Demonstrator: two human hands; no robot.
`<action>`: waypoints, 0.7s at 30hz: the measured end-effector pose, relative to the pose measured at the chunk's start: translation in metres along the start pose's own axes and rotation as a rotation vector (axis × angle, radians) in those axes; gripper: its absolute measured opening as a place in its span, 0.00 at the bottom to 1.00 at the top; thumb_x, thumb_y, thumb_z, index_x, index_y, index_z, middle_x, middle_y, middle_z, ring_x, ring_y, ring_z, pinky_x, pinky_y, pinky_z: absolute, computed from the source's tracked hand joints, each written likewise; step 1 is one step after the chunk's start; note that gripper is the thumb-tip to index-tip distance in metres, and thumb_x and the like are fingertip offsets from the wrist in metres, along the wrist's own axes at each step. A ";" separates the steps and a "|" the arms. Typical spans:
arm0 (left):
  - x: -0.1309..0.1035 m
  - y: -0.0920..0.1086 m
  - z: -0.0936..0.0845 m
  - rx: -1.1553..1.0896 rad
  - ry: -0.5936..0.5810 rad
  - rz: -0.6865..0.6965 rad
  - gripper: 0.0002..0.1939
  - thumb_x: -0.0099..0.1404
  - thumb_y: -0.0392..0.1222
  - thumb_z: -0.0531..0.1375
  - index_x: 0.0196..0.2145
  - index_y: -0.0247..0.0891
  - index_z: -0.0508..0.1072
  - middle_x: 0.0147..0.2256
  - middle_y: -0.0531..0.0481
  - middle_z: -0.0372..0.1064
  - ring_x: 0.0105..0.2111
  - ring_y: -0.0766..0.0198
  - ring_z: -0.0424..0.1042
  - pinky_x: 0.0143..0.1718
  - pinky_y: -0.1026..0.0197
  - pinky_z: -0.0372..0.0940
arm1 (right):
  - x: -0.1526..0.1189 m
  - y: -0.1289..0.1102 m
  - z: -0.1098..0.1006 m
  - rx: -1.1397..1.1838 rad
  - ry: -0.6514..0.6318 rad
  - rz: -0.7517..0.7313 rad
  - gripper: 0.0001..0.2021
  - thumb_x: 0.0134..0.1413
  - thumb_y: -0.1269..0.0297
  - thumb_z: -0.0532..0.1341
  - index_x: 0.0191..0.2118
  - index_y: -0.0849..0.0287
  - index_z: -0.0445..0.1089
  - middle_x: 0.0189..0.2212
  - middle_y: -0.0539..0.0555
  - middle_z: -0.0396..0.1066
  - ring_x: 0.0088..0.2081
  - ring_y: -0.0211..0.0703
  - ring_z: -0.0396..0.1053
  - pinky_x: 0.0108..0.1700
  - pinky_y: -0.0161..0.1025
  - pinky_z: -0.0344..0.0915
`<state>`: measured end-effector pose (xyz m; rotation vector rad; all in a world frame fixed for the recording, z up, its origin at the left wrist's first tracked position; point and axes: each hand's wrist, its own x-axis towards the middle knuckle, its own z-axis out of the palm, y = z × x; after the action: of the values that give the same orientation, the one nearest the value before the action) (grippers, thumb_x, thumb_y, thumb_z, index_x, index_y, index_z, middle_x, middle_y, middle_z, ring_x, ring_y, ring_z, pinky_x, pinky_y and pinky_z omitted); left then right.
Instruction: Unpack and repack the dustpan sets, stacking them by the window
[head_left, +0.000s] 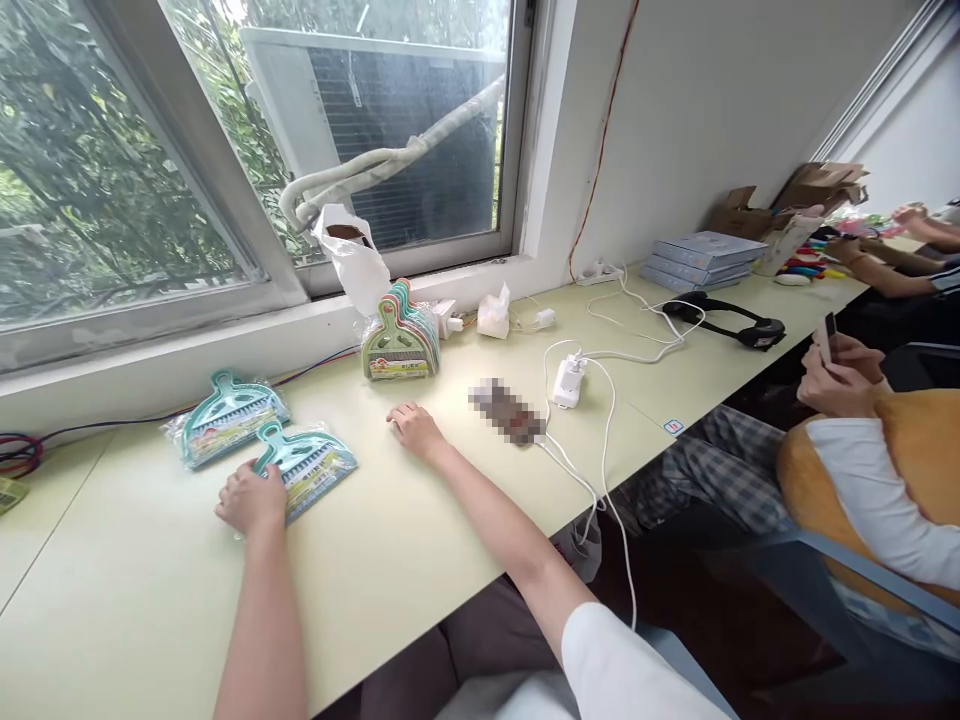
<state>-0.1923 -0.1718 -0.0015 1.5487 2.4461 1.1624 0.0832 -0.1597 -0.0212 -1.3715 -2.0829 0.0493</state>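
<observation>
Two small mint-green dustpan-and-brush sets in clear packaging lie on the table at the left. My left hand [253, 497] rests over the left part of the nearer set [319, 468], its fingers bent round the edge; they hide that side. Just behind lies the farther set [234, 418], apart from my fingers. Flat on the tabletop, my right hand [416, 430] holds nothing, its fingers loosely extended. Beyond it, a row of packaged dustpan sets [399, 340], green at the front, stands upright near the sill.
Right of my hand lies a blurred-out phone-like object [508, 412] with a cable. A white charger [570, 380], tissue pack [493, 312], black headset-like device [724, 318] and blue-white boxes [701, 260] follow along the table [375, 560]. A seated person holds a phone [828, 340] at right.
</observation>
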 end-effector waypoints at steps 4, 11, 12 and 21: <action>-0.006 0.015 0.007 0.121 -0.139 0.104 0.23 0.65 0.48 0.51 0.51 0.30 0.69 0.52 0.25 0.65 0.55 0.35 0.61 0.53 0.36 0.55 | 0.002 -0.004 0.001 0.062 -0.087 -0.080 0.09 0.63 0.66 0.58 0.43 0.62 0.73 0.44 0.58 0.75 0.47 0.41 0.69 0.48 0.37 0.64; -0.006 0.039 0.003 -0.239 -0.506 -0.030 0.29 0.53 0.48 0.65 0.51 0.36 0.70 0.55 0.30 0.63 0.60 0.35 0.58 0.55 0.36 0.57 | 0.003 -0.004 0.000 0.428 -0.162 0.018 0.12 0.52 0.55 0.67 0.41 0.52 0.77 0.40 0.50 0.78 0.41 0.41 0.73 0.42 0.35 0.67; -0.004 0.038 0.002 -0.399 -0.567 -0.069 0.31 0.50 0.46 0.67 0.52 0.38 0.69 0.54 0.33 0.64 0.59 0.39 0.60 0.54 0.40 0.60 | 0.004 -0.002 0.001 0.514 -0.153 0.086 0.14 0.48 0.57 0.69 0.43 0.52 0.77 0.40 0.49 0.78 0.40 0.41 0.74 0.41 0.35 0.68; -0.024 0.043 0.014 -1.102 -0.753 -0.285 0.30 0.50 0.42 0.70 0.51 0.41 0.69 0.46 0.41 0.73 0.47 0.51 0.75 0.45 0.53 0.72 | 0.012 -0.002 -0.001 0.982 0.229 0.345 0.22 0.55 0.75 0.58 0.56 0.55 0.69 0.52 0.54 0.73 0.51 0.40 0.72 0.52 0.39 0.69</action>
<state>-0.1414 -0.1723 0.0059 0.9481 1.1217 1.2006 0.0791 -0.1506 -0.0142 -1.0021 -1.2802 0.8858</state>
